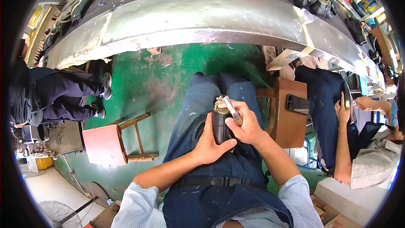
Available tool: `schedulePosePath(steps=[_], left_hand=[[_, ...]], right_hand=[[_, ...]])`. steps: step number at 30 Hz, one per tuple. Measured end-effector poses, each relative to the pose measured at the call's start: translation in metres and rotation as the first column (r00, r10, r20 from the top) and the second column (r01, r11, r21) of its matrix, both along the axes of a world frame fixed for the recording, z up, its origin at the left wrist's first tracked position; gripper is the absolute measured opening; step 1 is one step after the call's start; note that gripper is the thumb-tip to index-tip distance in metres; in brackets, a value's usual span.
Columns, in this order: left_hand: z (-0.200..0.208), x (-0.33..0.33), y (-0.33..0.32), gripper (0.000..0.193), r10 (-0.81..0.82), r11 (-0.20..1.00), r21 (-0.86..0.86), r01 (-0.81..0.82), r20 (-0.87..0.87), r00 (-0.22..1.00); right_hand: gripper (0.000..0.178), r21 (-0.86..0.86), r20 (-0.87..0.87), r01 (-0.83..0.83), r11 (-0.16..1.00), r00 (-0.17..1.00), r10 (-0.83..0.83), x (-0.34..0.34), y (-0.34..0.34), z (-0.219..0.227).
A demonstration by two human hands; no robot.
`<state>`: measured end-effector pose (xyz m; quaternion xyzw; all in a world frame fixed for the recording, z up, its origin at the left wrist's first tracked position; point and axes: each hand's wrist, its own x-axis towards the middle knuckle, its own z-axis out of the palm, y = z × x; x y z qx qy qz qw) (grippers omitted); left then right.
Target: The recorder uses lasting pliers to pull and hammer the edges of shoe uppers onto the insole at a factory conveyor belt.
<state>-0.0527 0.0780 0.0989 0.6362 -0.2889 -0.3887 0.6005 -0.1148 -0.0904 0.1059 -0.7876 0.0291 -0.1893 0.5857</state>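
Note:
On my lap, my left hand [209, 143] is closed around a black leather piece [219, 126], which looks like a shoe held with its opening away from me. Something pale and brass-coloured [220, 105] fills its far end. My right hand [246, 126] grips a short tool [233, 110] with a silver-grey shaft and a brownish near end. The tool slants across the far right side of the black piece. What kind of tool it is I cannot make out, and the fingers partly cover both things.
A metal-edged bench [190, 17] crosses ahead, carrying black shoes [320, 6]. Wooden stools stand left [104, 144] and right [291, 122]; a phone [298, 104] lies on the right one. A co-worker's hands [344, 107] are busy at far right. Another person's legs [67, 90] are at left.

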Motion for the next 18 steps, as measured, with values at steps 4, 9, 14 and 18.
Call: schedulePosePath(steps=[4,9,14,18], left_hand=[[0.002,-0.004,0.004,0.105,0.049,0.998,-0.026,-0.05,-0.028,0.998],[0.004,0.003,0.004,0.102,0.038,0.998,0.044,-0.038,-0.01,0.999],[-0.014,0.019,0.008,0.098,0.015,0.999,-0.041,-0.024,-0.204,0.979],[-0.004,0.024,-0.001,0.079,0.098,0.986,-0.035,-0.161,-0.658,0.746]], right_hand=[[0.035,0.058,-0.081,0.054,0.997,0.995,-0.049,0.001,0.017,-0.005],[0.03,0.031,-0.094,0.151,0.988,0.985,-0.148,0.01,0.018,0.001],[0.026,0.173,-0.052,0.143,0.974,0.989,-0.136,0.019,0.009,-0.007],[0.033,0.106,-0.24,0.462,0.88,0.871,-0.428,0.005,0.01,-0.022]])
